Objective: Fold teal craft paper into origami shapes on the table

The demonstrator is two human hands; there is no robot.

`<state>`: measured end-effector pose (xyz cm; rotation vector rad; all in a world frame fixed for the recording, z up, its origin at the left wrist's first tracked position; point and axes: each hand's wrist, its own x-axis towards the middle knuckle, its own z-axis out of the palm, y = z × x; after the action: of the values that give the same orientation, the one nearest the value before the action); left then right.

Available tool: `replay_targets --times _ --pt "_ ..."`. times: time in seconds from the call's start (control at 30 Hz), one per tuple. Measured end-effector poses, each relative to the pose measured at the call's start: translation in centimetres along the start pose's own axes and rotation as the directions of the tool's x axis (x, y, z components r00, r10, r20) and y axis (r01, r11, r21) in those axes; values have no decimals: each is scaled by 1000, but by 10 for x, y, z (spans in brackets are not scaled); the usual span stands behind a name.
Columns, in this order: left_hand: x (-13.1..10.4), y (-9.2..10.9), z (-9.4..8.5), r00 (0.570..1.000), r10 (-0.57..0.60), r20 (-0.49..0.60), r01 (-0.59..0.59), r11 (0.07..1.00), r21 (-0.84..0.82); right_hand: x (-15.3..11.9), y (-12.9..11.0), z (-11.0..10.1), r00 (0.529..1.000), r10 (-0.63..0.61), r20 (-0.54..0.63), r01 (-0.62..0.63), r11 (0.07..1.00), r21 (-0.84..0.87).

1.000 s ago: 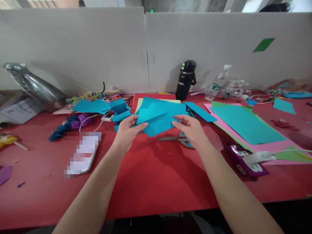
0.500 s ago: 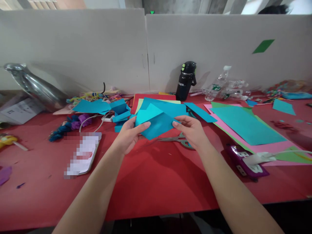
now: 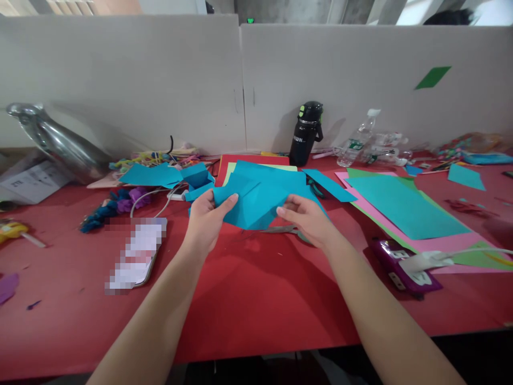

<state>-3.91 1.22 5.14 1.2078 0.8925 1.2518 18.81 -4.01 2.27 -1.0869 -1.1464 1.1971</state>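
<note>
A piece of blue paper [image 3: 252, 206] with creases is held up above the red table between my two hands. My left hand [image 3: 208, 216] pinches its left edge, thumb on top. On the right side, my right hand [image 3: 304, 216] grips the paper's edge between thumb and fingers. Behind it lie a larger blue sheet [image 3: 260, 170] and folded blue paper pieces [image 3: 196, 176]. Scissors [image 3: 282, 230] rest on the table under the paper, their handles partly hidden by my right hand.
A phone [image 3: 140, 254] lies at left, near a steel jug [image 3: 60, 141]. A black bottle [image 3: 306, 133] and clear plastic bottles [image 3: 358, 139] stand by the partition. At right are coloured sheets [image 3: 409, 206] and a purple power strip [image 3: 406, 270] with a cable.
The raised folded flap on the blue paper has opened out, and the paper now looks wider and flatter. My left hand has shifted slightly left, my right hand slightly inward.
</note>
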Motion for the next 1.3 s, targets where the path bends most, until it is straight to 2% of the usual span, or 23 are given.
replay_targets --times 0.1,0.2,0.3,0.43,0.5,0.6,0.73,0.77,0.93,1.07,1.2,1.3 --pt "1 -2 -2 1000 14 -1 -14 1000 -8 -1 1 6 997 68 48 -71 995 69" --pt "1 -2 -2 1000 -6 5 5 1000 17 0 0 10 999 53 -13 -50 987 150" --pt "-1 0 -1 998 -60 24 59 996 63 2 1 8 994 14 -108 2 988 152" --pt "-4 2 -2 969 -134 210 103 983 151 4 4 0 971 -57 -232 47 998 -46" --pt "-5 3 -4 950 -187 249 129 964 232 5 5 -5 960 -116 -254 76 984 -161" --pt "-5 5 -6 925 -277 260 187 928 323 5 5 -10 963 -192 -190 127 943 -308" --pt "-6 10 -5 840 -338 424 179 911 371 3 2 -9 965 -249 -82 179 853 -490" --pt "-6 10 -4 833 -334 441 157 907 392 2 1 -8 965 -253 -72 180 835 -519" --pt "-5 0 -4 876 -307 373 113 880 461 1 2 -3 965 -262 -15 201 772 -603" --pt "-4 -8 -6 864 -326 384 120 874 471 0 5 -3 953 -302 -26 222 754 -619" --pt "-4 -10 -5 877 -335 345 139 863 485 -3 3 1 951 -308 -5 238 747 -621" --pt "-3 -12 -3 878 -348 330 158 860 486 -4 1 5 933 -359 21 297 737 -607"
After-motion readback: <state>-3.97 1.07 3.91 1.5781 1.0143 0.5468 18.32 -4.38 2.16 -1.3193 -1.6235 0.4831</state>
